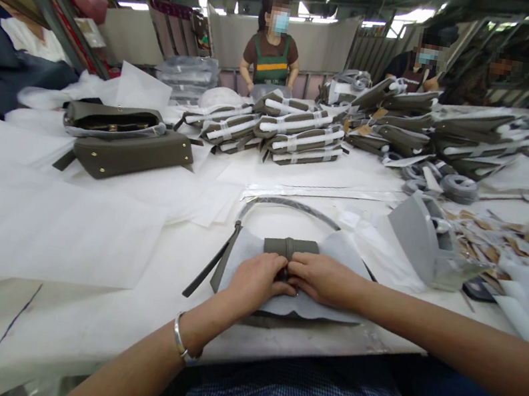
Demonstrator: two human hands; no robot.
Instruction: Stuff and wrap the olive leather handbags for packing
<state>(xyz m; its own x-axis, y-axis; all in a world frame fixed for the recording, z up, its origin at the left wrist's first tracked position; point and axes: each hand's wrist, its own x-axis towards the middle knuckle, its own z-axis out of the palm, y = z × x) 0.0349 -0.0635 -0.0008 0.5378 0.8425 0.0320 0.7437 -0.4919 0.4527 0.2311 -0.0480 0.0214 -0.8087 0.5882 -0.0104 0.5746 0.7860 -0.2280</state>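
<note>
Handbag [290,248] in dark olive lies on the table [181,272] right before me in the head view, a pale sheet [249,247] spread over its body and its short flap [306,246] showing above my fingers. My left hand [258,279], silver bracelet [182,341] at the wrist, reaches in from the lower left with fingers curled and partly closed at the flap's lower edge. My right hand [326,279] comes from the other side, similarly half closed, its fingertips meeting the left ones. Both touch the bag's front; I can't tell what they pinch, since the fingers hide it.

A wrapped handle [294,204] arches beyond the flap. Farther left sits a second handbag [132,154], near loose white sheets [60,231]. Wrapped bags [290,131] are piled across the table, and a masked person [272,57] stands behind them.
</note>
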